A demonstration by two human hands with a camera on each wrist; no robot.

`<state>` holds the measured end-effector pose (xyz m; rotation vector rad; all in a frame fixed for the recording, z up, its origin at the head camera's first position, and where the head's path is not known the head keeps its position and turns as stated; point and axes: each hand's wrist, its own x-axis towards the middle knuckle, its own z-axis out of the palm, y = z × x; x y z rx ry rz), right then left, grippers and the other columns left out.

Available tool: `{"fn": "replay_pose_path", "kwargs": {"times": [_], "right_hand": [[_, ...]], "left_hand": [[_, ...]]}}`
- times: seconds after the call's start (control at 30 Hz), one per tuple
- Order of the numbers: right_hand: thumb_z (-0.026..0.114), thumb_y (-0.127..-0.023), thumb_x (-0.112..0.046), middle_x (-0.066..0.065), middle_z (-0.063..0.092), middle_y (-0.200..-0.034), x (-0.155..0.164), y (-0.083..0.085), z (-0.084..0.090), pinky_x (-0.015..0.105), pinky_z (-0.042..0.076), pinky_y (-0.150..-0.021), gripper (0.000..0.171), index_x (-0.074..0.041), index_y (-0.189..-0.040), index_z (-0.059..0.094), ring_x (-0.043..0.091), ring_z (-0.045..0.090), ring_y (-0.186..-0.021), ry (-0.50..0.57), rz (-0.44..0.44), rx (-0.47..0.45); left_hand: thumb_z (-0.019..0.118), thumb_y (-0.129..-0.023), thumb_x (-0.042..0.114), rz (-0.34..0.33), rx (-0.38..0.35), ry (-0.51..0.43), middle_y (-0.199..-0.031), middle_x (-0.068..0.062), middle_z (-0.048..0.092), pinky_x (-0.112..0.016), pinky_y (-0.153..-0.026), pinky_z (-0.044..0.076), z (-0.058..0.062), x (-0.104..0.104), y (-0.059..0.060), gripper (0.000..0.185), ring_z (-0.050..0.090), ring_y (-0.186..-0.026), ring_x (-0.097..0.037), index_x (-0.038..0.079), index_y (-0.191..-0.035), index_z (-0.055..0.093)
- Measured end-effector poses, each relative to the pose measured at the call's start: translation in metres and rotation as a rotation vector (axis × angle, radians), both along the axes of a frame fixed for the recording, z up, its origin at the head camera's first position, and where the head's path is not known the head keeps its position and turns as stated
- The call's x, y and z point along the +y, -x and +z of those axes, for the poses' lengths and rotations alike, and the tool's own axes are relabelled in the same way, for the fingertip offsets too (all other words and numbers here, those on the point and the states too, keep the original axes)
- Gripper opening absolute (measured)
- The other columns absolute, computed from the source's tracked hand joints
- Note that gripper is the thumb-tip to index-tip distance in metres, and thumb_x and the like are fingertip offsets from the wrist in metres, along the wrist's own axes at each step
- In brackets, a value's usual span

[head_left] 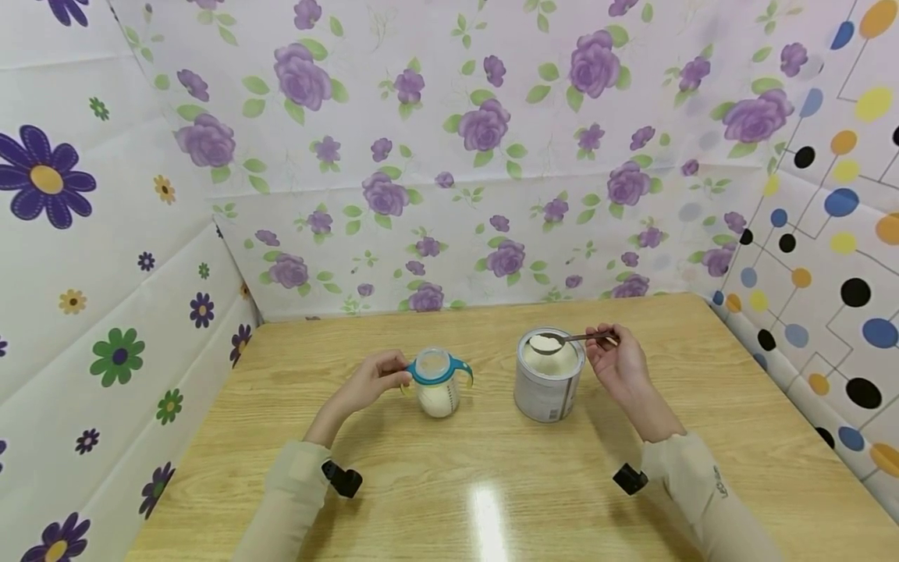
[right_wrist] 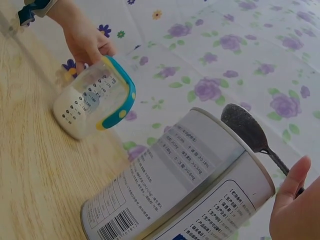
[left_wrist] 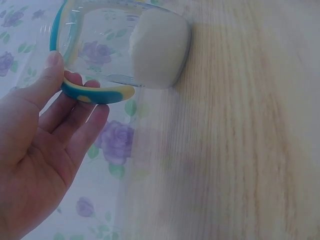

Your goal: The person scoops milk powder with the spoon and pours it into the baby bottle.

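Spoon [head_left: 569, 339] loaded with white powder, pinched by its handle in right hand [head_left: 618, 365]; bowl held level just over the open tin [head_left: 548, 376], which stands on the table [head_left: 492, 484] just left of those fingers. Left hand [head_left: 372, 381] grasps the near handle of a clear bottle [head_left: 437, 382] with a teal collar; thumb on top, fingers [left_wrist: 82, 117] curled under the handle. Bottle upright on the table, directly beyond the left fingertips, white powder in its bottom part. Bottle and tin near each other, not touching.
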<state>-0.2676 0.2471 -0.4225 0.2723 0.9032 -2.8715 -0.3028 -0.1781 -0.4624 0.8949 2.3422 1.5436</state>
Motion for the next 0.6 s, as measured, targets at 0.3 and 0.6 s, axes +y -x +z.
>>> {"fn": "replay_pose_path", "kwargs": {"times": [0.3, 0.6], "right_hand": [[0.027, -0.107, -0.025, 0.007, 0.060, -0.082, 0.0008, 0.0009, 0.0010, 0.017, 0.049, -0.056, 0.040, -0.006, -0.083, 0.052, 0.013, 0.056, -0.066, 0.029, 0.002, -0.007], [0.027, -0.107, -0.023, 0.007, 0.059, -0.084, -0.0009, 0.0014, 0.0041, 0.018, 0.046, -0.055, 0.034, -0.007, -0.086, 0.049, 0.012, 0.053, -0.067, 0.032, -0.021, -0.013]], "left_hand": [[0.057, -0.098, 0.013, 0.008, -0.016, 0.005, -0.097, -0.030, 0.063, -0.054, -0.081, 0.052, 0.0022, 0.0001, -0.0002, 0.014, 0.062, -0.087, -0.043, -0.001, -0.099, 0.060], [0.057, -0.098, 0.014, 0.010, -0.016, 0.010, -0.097, -0.031, 0.062, -0.053, -0.081, 0.052, 0.0006, 0.0002, -0.0007, 0.015, 0.060, -0.089, -0.046, 0.000, -0.100, 0.060]]}}
